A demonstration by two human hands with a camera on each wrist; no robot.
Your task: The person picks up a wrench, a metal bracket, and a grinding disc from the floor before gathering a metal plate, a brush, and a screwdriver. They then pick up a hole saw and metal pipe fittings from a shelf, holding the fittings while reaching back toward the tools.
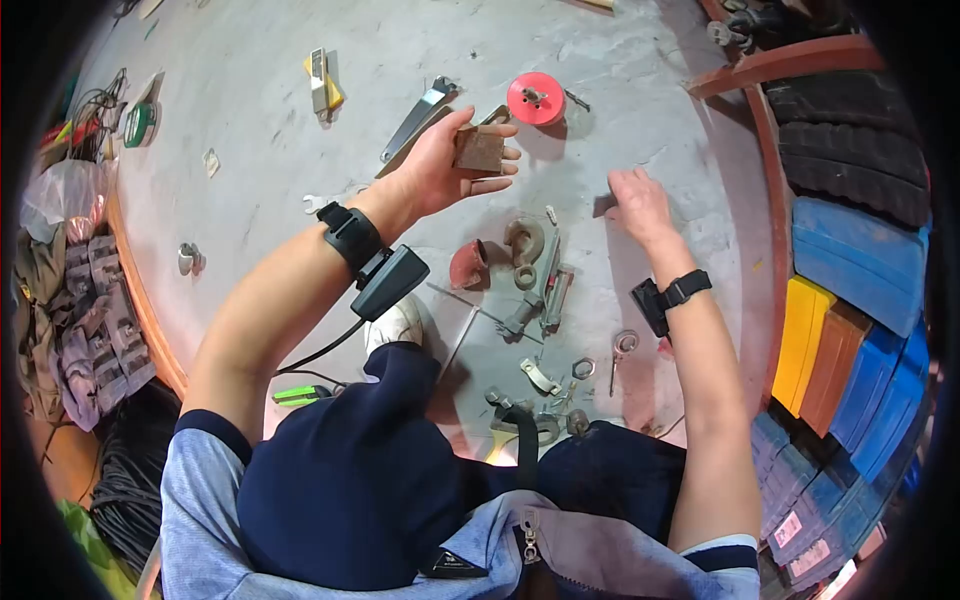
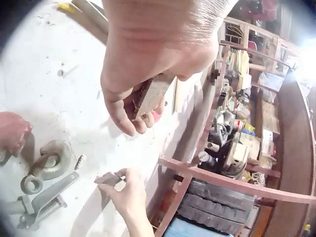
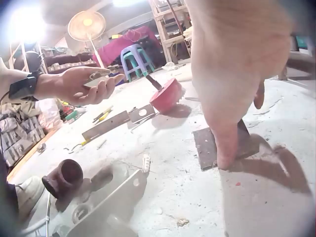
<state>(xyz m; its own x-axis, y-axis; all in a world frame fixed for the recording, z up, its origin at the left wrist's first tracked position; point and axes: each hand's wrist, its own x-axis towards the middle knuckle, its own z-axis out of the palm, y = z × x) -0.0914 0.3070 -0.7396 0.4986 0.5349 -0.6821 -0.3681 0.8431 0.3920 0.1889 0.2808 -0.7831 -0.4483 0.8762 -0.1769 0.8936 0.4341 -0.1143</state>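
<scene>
My left hand [image 1: 432, 168] is turned palm up over the floor and holds a rusty square metal plate [image 1: 480, 153] across its fingers. In the left wrist view the fingers curl around the edge of that plate [image 2: 154, 94]. My right hand [image 1: 643, 205] is low over the floor to the right, pinching a second flat metal plate [image 2: 109, 178] between thumb and fingers. The right wrist view shows this plate [image 3: 205, 148] close to the floor, partly hidden behind the thumb. Beyond the left hand sits a red round hole saw [image 1: 535, 98].
Between the hands and my legs lie a rusty pipe elbow [image 1: 467, 265], a hook [image 1: 524, 240], a large bolt [image 1: 522, 315] and several small fittings. A long metal bar [image 1: 415, 122] lies behind the left hand. Blue bins [image 1: 858, 260] stand along the right side.
</scene>
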